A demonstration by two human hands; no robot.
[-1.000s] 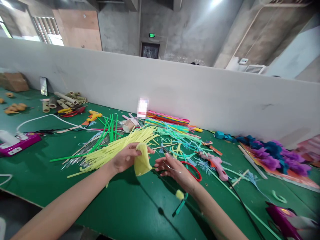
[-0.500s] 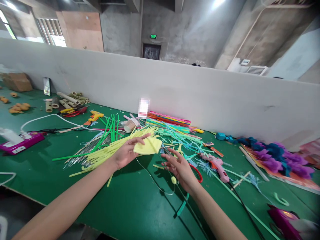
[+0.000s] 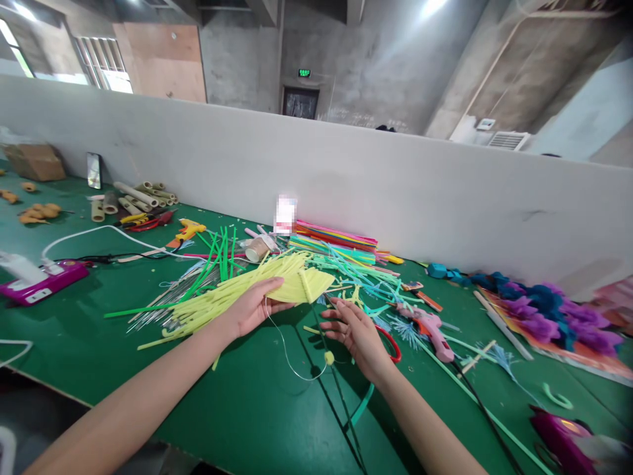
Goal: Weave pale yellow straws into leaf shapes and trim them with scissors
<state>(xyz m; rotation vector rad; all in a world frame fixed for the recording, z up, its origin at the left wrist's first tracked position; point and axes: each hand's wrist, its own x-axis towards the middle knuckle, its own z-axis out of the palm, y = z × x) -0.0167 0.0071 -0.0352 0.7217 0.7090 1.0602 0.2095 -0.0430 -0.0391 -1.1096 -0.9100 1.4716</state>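
My left hand (image 3: 257,305) grips a pale yellow, fan-shaped piece of joined pipe cleaners (image 3: 291,289), thumb on top and fingers underneath. A narrow ridge crosses its face near the right end. From beneath this piece a thin pale wire (image 3: 285,349) loops down to a small yellow ball (image 3: 329,358) above the table. Just right of the fan, my right hand (image 3: 353,330) has its thumb and forefinger pinched on a thin dark rod (image 3: 337,396), which slants down toward the table's front. The rod's upper tip is hard to make out. Red handles (image 3: 390,343) lie partly behind my right wrist.
Loose yellow pipe cleaners (image 3: 198,316) lie under and left of my left hand, beside green ones (image 3: 225,257). A pink glue gun (image 3: 430,330) is at right, a yellow glue gun (image 3: 190,229) back left. A purple power strip (image 3: 44,284) stands far left. A white partition (image 3: 420,185) runs behind.
My left hand has turned the yellow fan so its ridged face shows and its tip points further right. The small ball and the rod's lower end have swung left.
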